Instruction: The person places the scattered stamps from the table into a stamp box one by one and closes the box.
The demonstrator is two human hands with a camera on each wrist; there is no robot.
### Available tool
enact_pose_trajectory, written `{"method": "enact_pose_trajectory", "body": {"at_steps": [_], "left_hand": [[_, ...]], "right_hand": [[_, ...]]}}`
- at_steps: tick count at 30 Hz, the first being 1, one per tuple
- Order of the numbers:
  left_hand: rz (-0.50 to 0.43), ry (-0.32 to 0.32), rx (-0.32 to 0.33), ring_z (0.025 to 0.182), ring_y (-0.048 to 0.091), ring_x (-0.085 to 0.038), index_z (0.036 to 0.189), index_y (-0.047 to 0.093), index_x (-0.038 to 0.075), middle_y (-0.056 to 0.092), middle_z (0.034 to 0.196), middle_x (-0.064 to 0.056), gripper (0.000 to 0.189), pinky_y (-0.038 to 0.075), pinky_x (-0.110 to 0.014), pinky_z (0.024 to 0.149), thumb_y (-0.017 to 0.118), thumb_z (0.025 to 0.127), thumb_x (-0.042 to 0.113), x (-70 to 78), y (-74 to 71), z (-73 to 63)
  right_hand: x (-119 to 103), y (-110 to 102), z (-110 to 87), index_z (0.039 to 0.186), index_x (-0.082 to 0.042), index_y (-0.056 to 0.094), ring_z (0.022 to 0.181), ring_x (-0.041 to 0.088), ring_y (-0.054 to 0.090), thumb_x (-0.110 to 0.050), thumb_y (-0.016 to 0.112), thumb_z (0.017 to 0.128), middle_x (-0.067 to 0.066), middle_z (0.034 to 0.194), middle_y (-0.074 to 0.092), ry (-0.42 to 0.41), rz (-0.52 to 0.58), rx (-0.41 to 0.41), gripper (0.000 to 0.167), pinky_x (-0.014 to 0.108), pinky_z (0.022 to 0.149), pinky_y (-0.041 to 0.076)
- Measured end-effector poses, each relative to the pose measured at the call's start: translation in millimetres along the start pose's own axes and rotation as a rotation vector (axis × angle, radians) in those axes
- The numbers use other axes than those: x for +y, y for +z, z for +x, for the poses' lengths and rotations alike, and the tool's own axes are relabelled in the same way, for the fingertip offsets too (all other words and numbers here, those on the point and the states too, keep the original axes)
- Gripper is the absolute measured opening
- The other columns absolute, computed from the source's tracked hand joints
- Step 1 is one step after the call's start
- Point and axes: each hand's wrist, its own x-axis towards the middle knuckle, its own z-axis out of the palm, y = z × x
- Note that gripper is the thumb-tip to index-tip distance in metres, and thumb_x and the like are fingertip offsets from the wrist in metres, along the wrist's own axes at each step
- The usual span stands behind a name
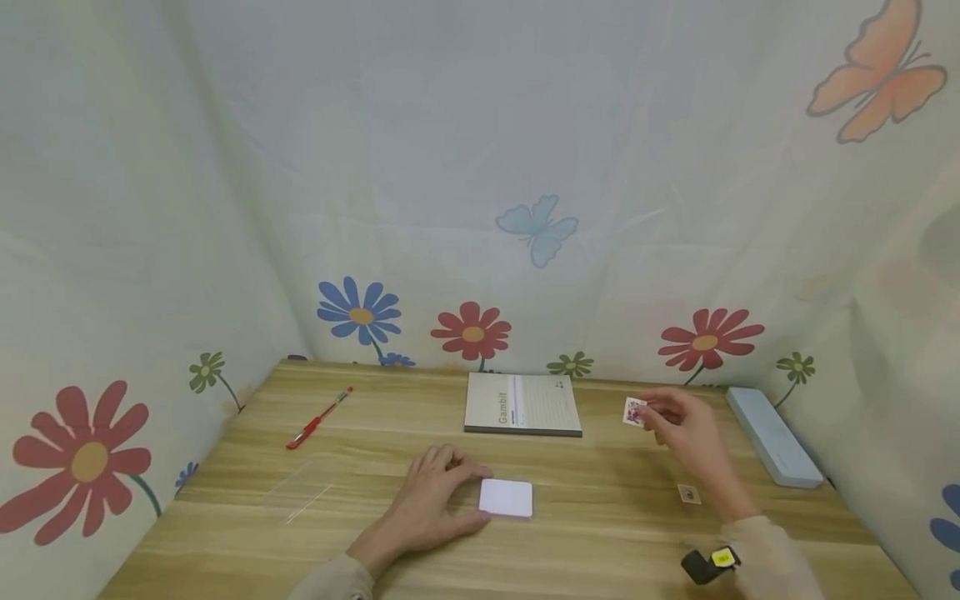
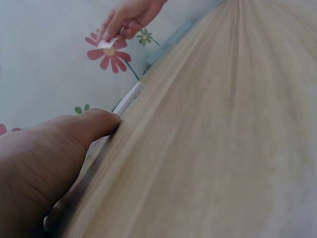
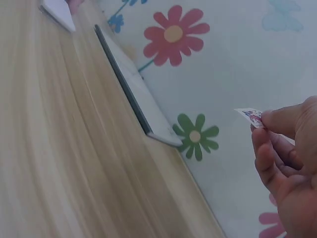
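Observation:
My right hand [image 1: 678, 421] hovers over the back right of the wooden table [image 1: 360, 533] and pinches a small printed sticker [image 1: 633, 411] between thumb and fingers; the sticker [image 3: 250, 117] shows at my fingertips [image 3: 270, 119] in the right wrist view, and the same sticker [image 2: 106, 43] is seen far off in the left wrist view. My left hand [image 1: 435, 500] rests on the table and holds the left edge of a small white card [image 1: 506, 497]; the thumb [image 2: 86, 126] lies against the card's edge [image 2: 128, 99].
A grey notebook [image 1: 522, 403] lies at the back middle, a red pen [image 1: 318, 418] at the back left. A pale blue case [image 1: 772, 435] sits along the right edge. Another small sticker [image 1: 688, 493] lies on the table near my right forearm. A clear sheet [image 1: 300, 492] lies left.

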Motion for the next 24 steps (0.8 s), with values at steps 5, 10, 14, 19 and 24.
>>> {"method": "enact_pose_trajectory", "body": {"at_steps": [5,10,14,19,24], "left_hand": [[-0.002,0.010,0.000,0.120,0.046,-0.018,0.138,0.075,0.037,0.055,0.129,0.005,0.054,0.041,-0.051,0.106,0.082,0.092,0.065,0.7,-1.3,0.5],[-0.011,0.001,-0.001,0.122,0.047,-0.019,0.139,0.075,0.037,0.055,0.129,0.005,0.054,0.041,-0.053,0.107,0.082,0.092,0.064,0.3,-1.7,-0.1],[-0.010,-0.004,0.000,0.122,0.047,-0.018,0.139,0.075,0.037,0.056,0.129,0.005,0.054,0.041,-0.053,0.106,0.082,0.092,0.065,-0.9,-1.6,0.2],[-0.012,-0.009,-0.013,0.123,0.047,-0.019,0.139,0.074,0.038,0.056,0.130,0.004,0.056,0.041,-0.053,0.106,0.081,0.093,0.068,-1.4,-2.1,0.9],[-0.024,-0.020,-0.020,0.125,0.048,-0.019,0.138,0.073,0.038,0.057,0.133,0.004,0.056,0.041,-0.054,0.108,0.080,0.092,0.070,-2.1,-0.8,1.3]], "right_hand": [[-13.1,12.3,-0.5,0.127,0.004,0.073,0.068,0.016,0.066,-0.005,0.074,0.107,0.018,0.096,0.078,-0.024,0.060,-0.051,0.023,0.030,0.061,0.058],[-23.0,25.2,0.4,0.126,0.002,0.074,0.071,0.017,0.066,-0.008,0.075,0.106,0.017,0.098,0.079,-0.018,0.078,-0.086,0.022,0.031,0.064,0.059],[-26.6,36.1,1.4,0.125,0.002,0.074,0.070,0.016,0.066,-0.006,0.075,0.106,0.015,0.095,0.078,-0.026,0.085,-0.096,0.020,0.031,0.063,0.058],[-33.2,52.1,2.7,0.124,0.003,0.074,0.068,0.015,0.065,-0.003,0.076,0.105,0.016,0.091,0.076,-0.030,0.119,-0.125,0.020,0.032,0.061,0.058],[-41.9,69.1,1.7,0.125,0.000,0.075,0.070,0.016,0.065,-0.006,0.077,0.105,0.015,0.094,0.077,-0.026,0.155,-0.145,0.021,0.031,0.063,0.058]]}}
